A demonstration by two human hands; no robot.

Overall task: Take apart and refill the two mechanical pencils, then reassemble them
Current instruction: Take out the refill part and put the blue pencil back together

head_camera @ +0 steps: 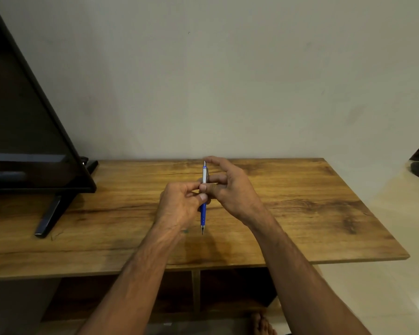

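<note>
The pencil (204,201) stands nearly upright in the air above the middle of the counter (300,209), tip down, clear of the wood. Its lower barrel is glossy blue plastic tapering to a small metal cone and point; the upper half is a smooth silver sleeve with a clip, slim and round throughout.

The left hand (179,204) is closed on the pencil at the join of blue and silver, thumb and forefinger pinching it. The right hand (228,187) grips the silver part between thumb and curled fingers, its forefinger stretched up to the cap end. This looks like work on the top end, pulling or seating the cap or sleeve, though which of the two cannot be told.

To do it well, the left hand should hold the blue barrel firm and still, while the right moves straight along the pencil's axis, not sideways; a slick metal sleeve slips under a light pinch. Any small part or lead would be better kept low over the counter, since it could roll off.

The counter is wood-grain laminate, matte, with dark streaks. A second pencil is not in sight. A black screen (22,117) on a stand sits at the left, against a plain wall (228,68).
</note>
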